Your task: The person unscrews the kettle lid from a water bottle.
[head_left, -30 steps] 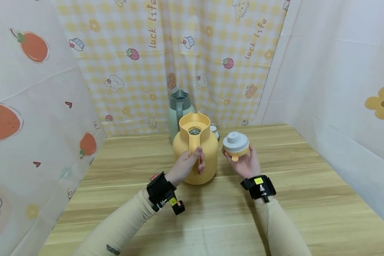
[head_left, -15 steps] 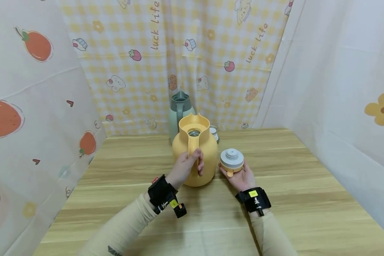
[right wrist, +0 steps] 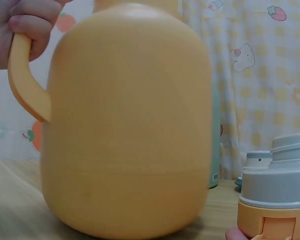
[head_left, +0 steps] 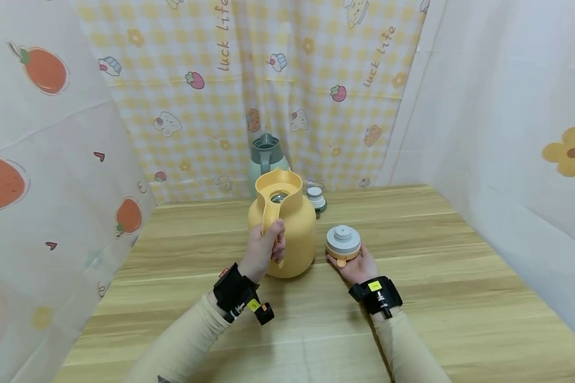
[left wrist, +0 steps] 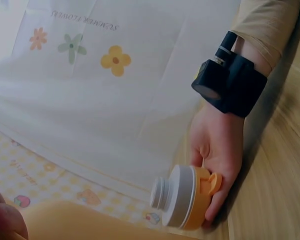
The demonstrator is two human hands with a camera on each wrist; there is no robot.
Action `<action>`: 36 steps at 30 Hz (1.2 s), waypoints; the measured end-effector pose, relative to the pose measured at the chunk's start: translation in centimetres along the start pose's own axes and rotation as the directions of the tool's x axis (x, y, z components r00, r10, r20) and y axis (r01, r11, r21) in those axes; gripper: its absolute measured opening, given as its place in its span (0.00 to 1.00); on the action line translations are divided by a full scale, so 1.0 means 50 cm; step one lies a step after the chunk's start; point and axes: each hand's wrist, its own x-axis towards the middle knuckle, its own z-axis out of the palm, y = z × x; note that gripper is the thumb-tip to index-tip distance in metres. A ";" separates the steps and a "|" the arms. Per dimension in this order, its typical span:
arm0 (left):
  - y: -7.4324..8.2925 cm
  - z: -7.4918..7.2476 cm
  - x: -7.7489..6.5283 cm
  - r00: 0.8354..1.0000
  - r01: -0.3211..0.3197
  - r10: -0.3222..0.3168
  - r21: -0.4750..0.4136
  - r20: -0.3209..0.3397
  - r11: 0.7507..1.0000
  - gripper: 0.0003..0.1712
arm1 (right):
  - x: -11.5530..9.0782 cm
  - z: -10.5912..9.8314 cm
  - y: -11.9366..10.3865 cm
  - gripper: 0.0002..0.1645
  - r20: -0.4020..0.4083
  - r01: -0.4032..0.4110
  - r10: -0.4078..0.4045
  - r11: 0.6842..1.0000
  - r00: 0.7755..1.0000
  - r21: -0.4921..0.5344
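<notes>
My left hand [head_left: 264, 250] grips the handle of a yellow thermos jug [head_left: 297, 239]. The jug stands about upright with its mouth uncovered; whether its base touches the table I cannot tell. To its right, my right hand [head_left: 362, 267] holds a yellow-and-grey jug lid [head_left: 343, 242] upside down from beneath, its grey stopper side facing up. In the left wrist view that lid [left wrist: 182, 197] sits against the fingers, and its small orange tab shows. The jug's body [right wrist: 125, 130] fills much of the right wrist view, apart from the lid.
Behind the yellow jug stands a green thermos jug [head_left: 263, 169], partly hidden, its top uncovered. Next to it on the wooden table [head_left: 436, 255] lies a second lid [head_left: 316, 198], white and dark green. Printed curtains [head_left: 335, 64] close off the back and sides.
The right hand has lowered the lid toward the table and moved slightly left. The yellow jug has shifted a little left and turned slightly, showing more of the second lid.
</notes>
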 end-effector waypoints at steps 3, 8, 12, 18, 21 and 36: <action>0.007 -0.024 -0.012 1.000 -0.008 0.009 0.016 -0.029 1.000 0.24 | 0.004 -0.004 0.001 0.32 0.005 -0.005 0.005 1.000 1.000 -0.016; 0.023 -0.062 -0.028 0.998 -0.009 0.012 0.047 -0.066 0.999 0.23 | 0.006 -0.006 0.002 0.32 0.017 -0.005 0.005 1.000 1.000 -0.005; 0.039 -0.086 -0.042 0.996 -0.009 0.014 0.064 -0.085 0.998 0.24 | 0.006 -0.001 0.005 0.32 0.037 -0.025 0.025 1.000 0.999 0.010; 0.053 -0.102 -0.058 0.995 0.014 -0.007 0.065 -0.103 0.998 0.23 | 0.001 -0.006 0.010 0.31 0.069 -0.039 0.037 0.999 0.997 0.027; 0.056 -0.105 -0.063 0.995 0.028 -0.021 0.065 -0.100 0.997 0.23 | -0.001 -0.010 0.014 0.31 0.074 -0.038 0.036 0.999 0.997 0.022; 0.060 -0.127 -0.071 0.992 0.005 0.006 0.091 -0.123 0.996 0.24 | 0.001 -0.019 0.013 0.32 0.114 -0.045 0.042 0.999 0.993 0.022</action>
